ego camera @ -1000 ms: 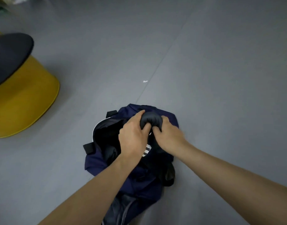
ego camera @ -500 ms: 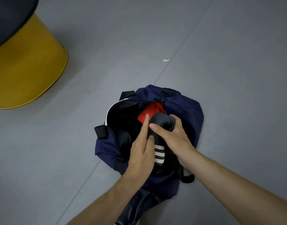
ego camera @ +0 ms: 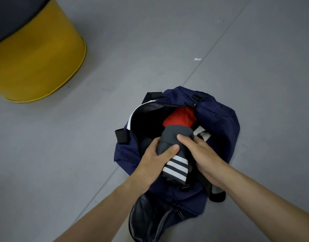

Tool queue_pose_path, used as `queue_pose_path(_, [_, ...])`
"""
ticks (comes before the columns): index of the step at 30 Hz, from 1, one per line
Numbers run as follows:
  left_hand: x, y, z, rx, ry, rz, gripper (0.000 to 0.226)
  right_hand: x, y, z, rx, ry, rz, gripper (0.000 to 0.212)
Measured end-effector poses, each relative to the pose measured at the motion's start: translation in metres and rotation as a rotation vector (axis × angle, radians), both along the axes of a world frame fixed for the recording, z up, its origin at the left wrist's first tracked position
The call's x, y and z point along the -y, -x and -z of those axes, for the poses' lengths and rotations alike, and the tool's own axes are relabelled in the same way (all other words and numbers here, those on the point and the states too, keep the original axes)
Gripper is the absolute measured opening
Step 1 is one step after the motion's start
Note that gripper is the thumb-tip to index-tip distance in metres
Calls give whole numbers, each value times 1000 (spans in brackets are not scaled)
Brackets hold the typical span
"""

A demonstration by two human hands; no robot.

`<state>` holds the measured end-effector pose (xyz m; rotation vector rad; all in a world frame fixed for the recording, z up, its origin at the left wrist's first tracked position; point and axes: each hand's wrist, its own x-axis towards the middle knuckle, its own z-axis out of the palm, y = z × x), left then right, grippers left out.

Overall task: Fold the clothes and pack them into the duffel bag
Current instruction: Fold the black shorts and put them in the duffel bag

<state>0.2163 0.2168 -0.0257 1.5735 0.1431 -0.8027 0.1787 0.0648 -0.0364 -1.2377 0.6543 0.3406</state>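
- Two hands on one rolled grey garment [ego camera: 175, 138], white stripes at its near end, held in the open mouth of a navy duffel bag [ego camera: 220, 123].
- Left hand [ego camera: 154, 159]: wrapped round the roll's left side, thumb laid across the top, fingers tucked under and out of sight.
- Right hand [ego camera: 205, 157]: wrapped round the roll's right side, thumb pressed on top toward the far end, fingers hidden down against the bag's inside.
- Roll lying near to far, striped end nearest, plain grey end deeper in the opening.
- Red garment [ego camera: 180, 117] already inside the bag, just beyond the roll's far end and touching it.
- Bag flat on a grey floor [ego camera: 115, 49], zip open, black straps at its left and near-right sides, a dark end panel at the near edge.
- Yellow stool [ego camera: 38, 63] with a dark top, far left, well apart from the bag.
- Small white scrap [ego camera: 197, 59] on the floor beyond the bag, just beside a seam in the floor.
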Motion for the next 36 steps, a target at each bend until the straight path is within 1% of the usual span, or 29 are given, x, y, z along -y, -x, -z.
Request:
queue_pose_path(2, [2, -1, 2, 67, -27, -26, 39, 0, 4, -1, -21, 11, -65, 55])
queue_pose_path(3, [4, -1, 3, 89, -25, -33, 42, 0, 7, -1, -16, -23, -75, 56])
queue_pose_path(7, [10, 0, 9, 169, -66, -11, 53, 1, 11, -4, -6, -220, -15, 45])
queue_pose_path(9, [9, -1, 13, 216, -108, 27, 66, 3, 10, -3, -6, -255, -23, 46])
queue_pose_path(11, [5, -2, 15, 234, -125, 65, 88, 3, 7, -1, -15, -248, -40, 48])
queue_pose_path(12, [2, -4, 15, 237, -130, 85, 97, 3, 5, 0, -19, -232, -49, 49])
queue_pose_path(14, [-5, -8, 13, 247, -141, 130, 106, 1, -1, 4, -18, -157, -63, 56])
queue_pose_path(15, [-8, -9, 11, 253, -143, 148, 106, 0, -6, 6, -7, -88, -61, 67])
queue_pose_path(17, [-14, -11, 10, 270, -150, 162, 104, -2, -16, 12, 25, 67, -38, 97])
queue_pose_path(18, [-17, -12, 11, 283, -165, 160, 103, -3, -20, 15, 39, 132, -47, 106])
queue_pose_path(19, [-21, -12, 14, 300, -187, 157, 101, -5, -24, 18, 46, 179, -74, 108])
queue_pose_path(22, [-31, -10, 24, 363, -269, 134, 96, -13, -25, 21, 123, 235, -150, 103])
queue_pose_path(25, [-38, -8, 31, 353, -307, 76, 96, -23, -20, 27, 162, 276, -224, 103])
queue_pose_path(28, [-39, -5, 30, 372, -377, 149, 94, -32, -14, 40, 187, 299, -197, 96])
queue_pose_path(29, [-39, -5, 27, 422, -434, 200, 91, -34, -12, 45, 189, 308, -180, 92])
queue_pose_path(30, [-39, -4, 26, 531, -515, 255, 84, -35, -10, 49, 187, 318, -163, 89])
queue_pose_path(32, [-43, -3, 23, 896, -708, 336, 58, -37, -8, 54, 160, 341, -139, 84])
queue_pose_path(33, [-46, -3, 21, 1067, -788, 343, 44, -38, -6, 56, 148, 354, -131, 84])
queue_pose_path(34, [-50, -4, 19, 1184, -849, 322, 35, -39, -5, 57, 145, 368, -126, 83])
queue_pose_path(35, [-54, -5, 18, 1238, -897, 283, 30, -40, -4, 57, 148, 378, -124, 82])
queue_pose_path(36, [-58, -8, 17, 1245, -943, 246, 28, -41, -3, 57, 159, 391, -126, 81])
